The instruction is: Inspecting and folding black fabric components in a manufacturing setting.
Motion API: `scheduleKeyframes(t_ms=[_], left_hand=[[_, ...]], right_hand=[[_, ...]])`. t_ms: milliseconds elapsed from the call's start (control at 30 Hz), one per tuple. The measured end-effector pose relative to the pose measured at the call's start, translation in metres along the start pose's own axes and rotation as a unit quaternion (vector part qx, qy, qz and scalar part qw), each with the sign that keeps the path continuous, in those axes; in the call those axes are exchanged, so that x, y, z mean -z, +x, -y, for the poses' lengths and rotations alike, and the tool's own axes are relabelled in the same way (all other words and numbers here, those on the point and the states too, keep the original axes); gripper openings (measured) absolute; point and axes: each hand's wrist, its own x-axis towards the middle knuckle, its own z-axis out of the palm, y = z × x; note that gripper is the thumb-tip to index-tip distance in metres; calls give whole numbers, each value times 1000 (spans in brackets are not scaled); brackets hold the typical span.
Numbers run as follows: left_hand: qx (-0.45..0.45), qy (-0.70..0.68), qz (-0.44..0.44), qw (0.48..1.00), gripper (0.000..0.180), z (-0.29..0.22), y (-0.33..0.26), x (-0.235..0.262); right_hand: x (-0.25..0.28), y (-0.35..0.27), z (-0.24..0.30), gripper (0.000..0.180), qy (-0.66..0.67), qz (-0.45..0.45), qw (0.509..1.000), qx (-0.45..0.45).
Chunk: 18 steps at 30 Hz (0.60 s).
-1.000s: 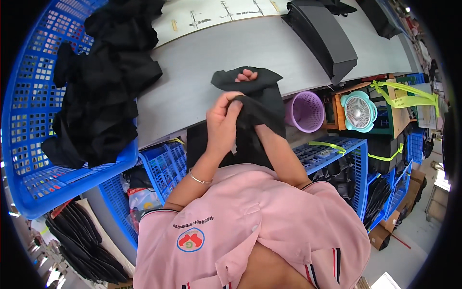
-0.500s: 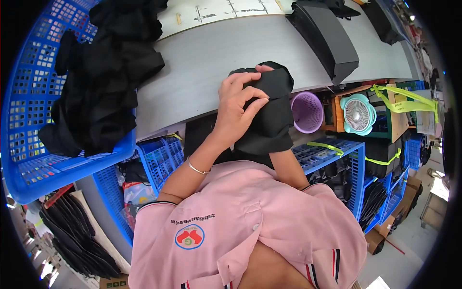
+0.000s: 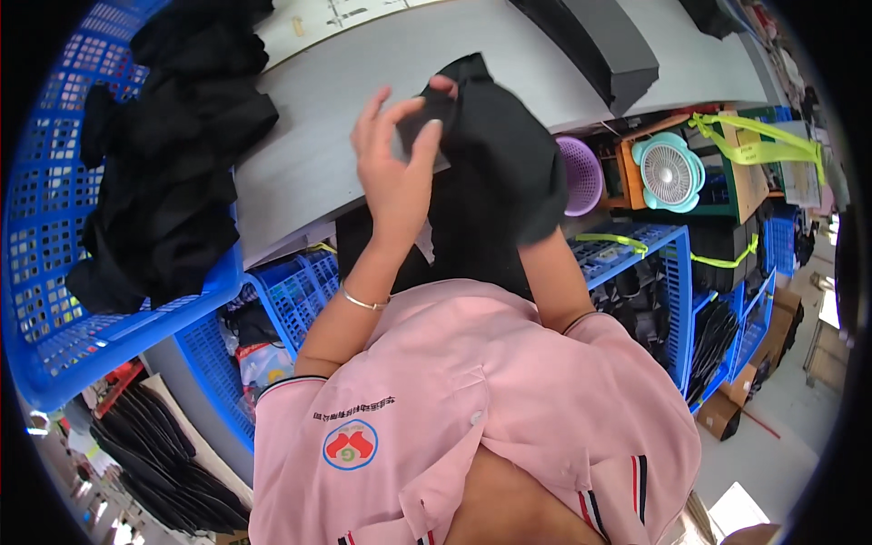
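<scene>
A black fabric piece, perhaps a pouch or sleeve, is draped over my right hand and wrist. Only fingertips show at its upper left edge; the rest of that hand is covered. My left hand is beside the same edge, thumb and fingers apart. A dark flap of the cloth shows between thumb and forefinger, and I see no firm grip on it. The piece is held above the front edge of the grey table.
A blue crate heaped with black cloth pieces is at the left. A black, boxy item lies on the table at far right. Beyond the table edge are a purple basket, a teal fan and blue crates.
The fabric piece has been turned and raised slightly, away from me. My left hand has moved left, its fingers spreading from the cloth they were touching. The view has shifted a little.
</scene>
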Motion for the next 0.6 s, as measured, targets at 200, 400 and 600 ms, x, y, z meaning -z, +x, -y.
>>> scheduleKeyframes(t_ms=[200,400,600], left_hand=[[-161,14,174,971,54,-30,-42,3],[219,-220,265,913,21,5,-31,1],[126,-248,52,959,12,42,-18,-37]], right_hand=[[5,13,-30,23,-122,-25,991,-52],[16,16,-37,21,-437,115,892,-32],[-41,-28,-105,27,259,-219,912,-229]])
